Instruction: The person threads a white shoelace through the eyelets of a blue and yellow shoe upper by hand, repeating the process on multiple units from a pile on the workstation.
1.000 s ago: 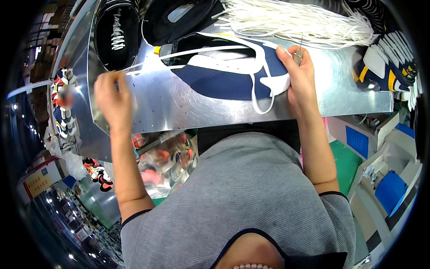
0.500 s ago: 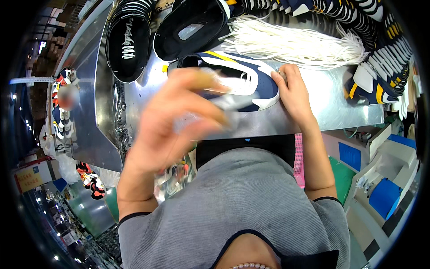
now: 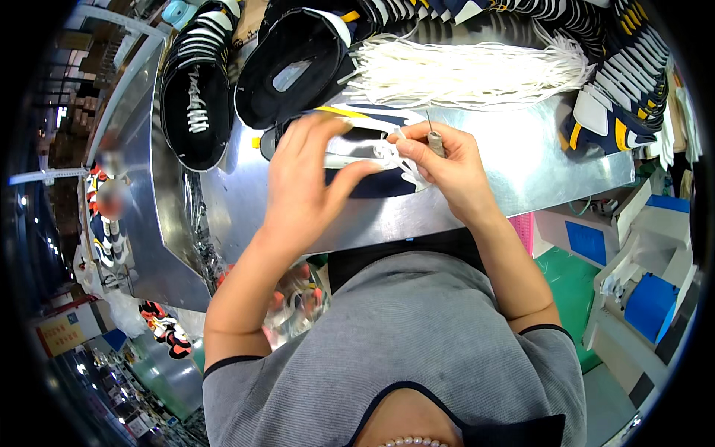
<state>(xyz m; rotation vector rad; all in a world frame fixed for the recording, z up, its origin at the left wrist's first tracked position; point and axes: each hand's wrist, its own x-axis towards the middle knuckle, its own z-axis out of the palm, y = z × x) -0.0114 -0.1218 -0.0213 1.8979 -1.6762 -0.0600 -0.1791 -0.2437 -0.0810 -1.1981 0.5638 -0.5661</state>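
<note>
Your hands are working close together over the navy shoe upper [image 3: 372,160] lying flat on the metal table [image 3: 521,171] straight ahead of you: your left hand [image 3: 302,186] is spreading half-open over the upper with fingertips pressing near the white lace [image 3: 391,153], and your right hand [image 3: 447,167] is closing around a small awl-like tool [image 3: 434,141] while pinching that lace at the knot. You are running a few risks, as I judge it. With the thin metal tip pointing up beside your left fingertips, a slip could prick a finger or scratch the upper. Pulling the lace hard while the upper is only being pressed down could drag it across the smooth table. The loose bundle of white laces [image 3: 462,71] just behind is lying close enough to snag. Two dark shoes [image 3: 197,97] are sitting at your far left, and a row of navy, white and yellow uppers [image 3: 618,97] is stacking along the right. Off the table's right edge, blue rectangular panels [image 3: 585,242] are standing by a pink basket [image 3: 525,227]; at lower left a yellowish sign [image 3: 63,335] is showing, too small to make out.
</note>
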